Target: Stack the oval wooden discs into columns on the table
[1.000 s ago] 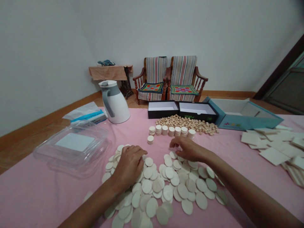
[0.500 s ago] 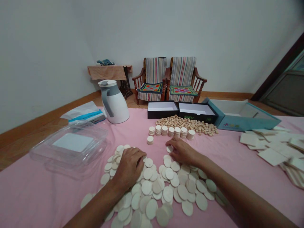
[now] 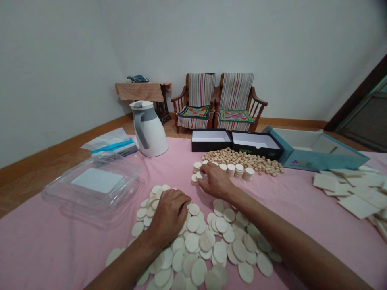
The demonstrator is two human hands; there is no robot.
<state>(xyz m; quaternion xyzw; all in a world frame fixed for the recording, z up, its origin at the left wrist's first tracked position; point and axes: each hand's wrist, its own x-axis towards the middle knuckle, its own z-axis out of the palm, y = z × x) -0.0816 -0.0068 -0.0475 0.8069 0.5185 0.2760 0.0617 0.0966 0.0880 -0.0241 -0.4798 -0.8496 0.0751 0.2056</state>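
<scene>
Pale round wooden discs lie in a loose, overlapping pile across the near part of the pink cloth. My left hand rests on the pile's left side, fingers curled together; whatever is under its fingertips is hidden. My right hand pinches one wooden disc between thumb and fingers, right at a short stack of discs. Behind it runs a row of taller disc stacks, partly covered by the hand.
Small round wooden beads are heaped behind the stacks. Beyond them stand two black boxes and a blue box. Square wooden boards lie at right. A white jug and clear plastic container are at left.
My right hand has moved left and away from me, carrying a disc from the pile's far edge to the short front stack. The left hand stays on the pile. The view has shifted slightly.
</scene>
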